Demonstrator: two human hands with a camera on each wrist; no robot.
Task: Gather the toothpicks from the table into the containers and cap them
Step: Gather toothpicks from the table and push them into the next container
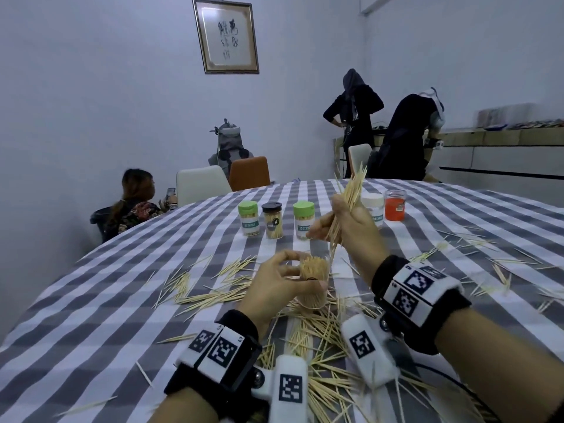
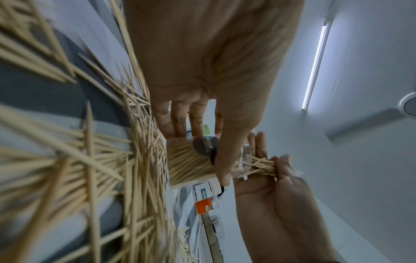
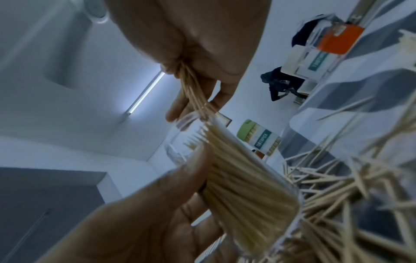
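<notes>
My left hand (image 1: pixel 282 279) grips a clear uncapped container (image 1: pixel 316 297) packed with upright toothpicks, held just above the checked tablecloth. My right hand (image 1: pixel 351 227) pinches a loose bundle of toothpicks (image 1: pixel 354 187) above and behind the container, the bundle's lower ends pointing down toward its mouth. In the left wrist view the left hand (image 2: pixel 213 71) wraps the container (image 2: pixel 189 163), with the right hand (image 2: pixel 270 195) and bundle (image 2: pixel 261 167) beyond. From the right wrist, the bundle (image 3: pixel 191 92) reaches the rim of the container (image 3: pixel 243 178).
Many loose toothpicks (image 1: pixel 320 337) lie scattered over the table (image 1: pixel 122 300), thickest near me. Behind stand capped containers: green (image 1: pixel 248 218), black (image 1: pixel 272 219), green (image 1: pixel 303 219), white (image 1: pixel 372 206), and a red-orange one (image 1: pixel 395 206). People and chairs are beyond the far edge.
</notes>
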